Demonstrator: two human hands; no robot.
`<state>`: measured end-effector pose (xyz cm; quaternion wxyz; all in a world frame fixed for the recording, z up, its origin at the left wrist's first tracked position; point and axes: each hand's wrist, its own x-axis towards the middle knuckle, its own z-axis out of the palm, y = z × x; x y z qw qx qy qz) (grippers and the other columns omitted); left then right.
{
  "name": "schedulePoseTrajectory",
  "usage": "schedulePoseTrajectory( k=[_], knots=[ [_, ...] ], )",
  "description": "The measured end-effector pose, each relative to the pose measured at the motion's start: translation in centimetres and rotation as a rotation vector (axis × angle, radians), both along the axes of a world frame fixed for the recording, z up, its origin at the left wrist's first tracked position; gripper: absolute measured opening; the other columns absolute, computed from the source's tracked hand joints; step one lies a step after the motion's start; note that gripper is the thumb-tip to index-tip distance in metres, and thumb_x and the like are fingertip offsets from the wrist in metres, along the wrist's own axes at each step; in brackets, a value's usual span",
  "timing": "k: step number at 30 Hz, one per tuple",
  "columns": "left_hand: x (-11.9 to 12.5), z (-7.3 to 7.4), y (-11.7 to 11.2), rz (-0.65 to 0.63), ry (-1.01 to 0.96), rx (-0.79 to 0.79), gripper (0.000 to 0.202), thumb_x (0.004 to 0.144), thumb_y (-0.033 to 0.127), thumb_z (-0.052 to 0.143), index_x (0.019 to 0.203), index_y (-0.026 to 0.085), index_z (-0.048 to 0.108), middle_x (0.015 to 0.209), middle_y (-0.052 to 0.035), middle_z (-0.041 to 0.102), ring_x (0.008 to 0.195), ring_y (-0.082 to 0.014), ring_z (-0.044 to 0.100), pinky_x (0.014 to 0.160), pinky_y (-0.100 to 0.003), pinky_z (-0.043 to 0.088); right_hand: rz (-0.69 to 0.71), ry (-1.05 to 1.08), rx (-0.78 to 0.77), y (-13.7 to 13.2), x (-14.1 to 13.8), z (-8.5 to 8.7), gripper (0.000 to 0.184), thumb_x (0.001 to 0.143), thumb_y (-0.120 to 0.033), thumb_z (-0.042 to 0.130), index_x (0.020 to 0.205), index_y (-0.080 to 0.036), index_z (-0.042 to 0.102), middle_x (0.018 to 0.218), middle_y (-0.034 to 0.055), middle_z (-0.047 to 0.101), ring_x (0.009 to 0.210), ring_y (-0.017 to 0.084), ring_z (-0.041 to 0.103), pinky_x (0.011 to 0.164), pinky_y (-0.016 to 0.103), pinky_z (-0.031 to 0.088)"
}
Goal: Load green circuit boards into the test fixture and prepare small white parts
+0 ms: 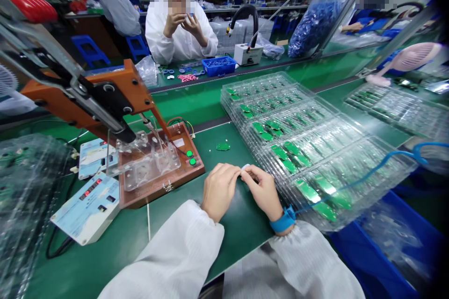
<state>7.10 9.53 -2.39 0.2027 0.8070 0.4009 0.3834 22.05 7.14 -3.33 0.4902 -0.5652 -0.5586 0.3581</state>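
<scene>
My left hand (220,188) and my right hand (263,190) meet over the green mat, fingers curled and pinched together on a small white piece (245,167) held between them. A blue wrist strap (283,220) with a blue coiled cord sits on my right wrist. A loose small green circuit board (223,146) lies on the mat just beyond my hands. To the left stands a wooden test fixture (159,168) with a clear acrylic nest and two green buttons, under an orange lever press (101,98).
Stacked clear plastic trays (308,149) holding small green boards fill the right side. A white meter box (86,208) lies at left, with more trays at the far left. Across the conveyor a person in white works beside a blue bin (219,65). A pink fan (416,58) stands at right.
</scene>
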Motion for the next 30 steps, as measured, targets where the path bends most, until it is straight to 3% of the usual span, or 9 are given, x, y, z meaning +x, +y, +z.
schedulePoseTrajectory(
  k=[20,30],
  knots=[
    [0.13,-0.08,0.02,-0.006,0.012,-0.030,0.017,0.100,0.015,0.051,0.094,0.019,0.066,0.093,-0.0036,0.069,0.087,-0.0200,0.059,0.082,-0.032,0.047,-0.017,0.046,-0.019,0.27,0.04,-0.12,0.018,0.085,-0.031,0.060,0.072,-0.019,0.062,0.070,-0.0010,0.062,0.067,0.017,0.059,0.066,0.027,0.045],
    [0.12,-0.22,0.10,0.014,-0.035,-0.094,0.016,0.099,0.016,0.053,0.092,0.019,0.067,0.091,-0.0029,0.070,0.086,-0.0196,0.060,0.081,-0.032,0.045,-0.017,0.075,-0.030,0.19,0.01,-0.14,0.020,0.086,-0.035,0.063,0.076,-0.018,0.066,0.073,0.0008,0.066,0.071,0.018,0.063,0.069,0.027,0.048]
  ],
)
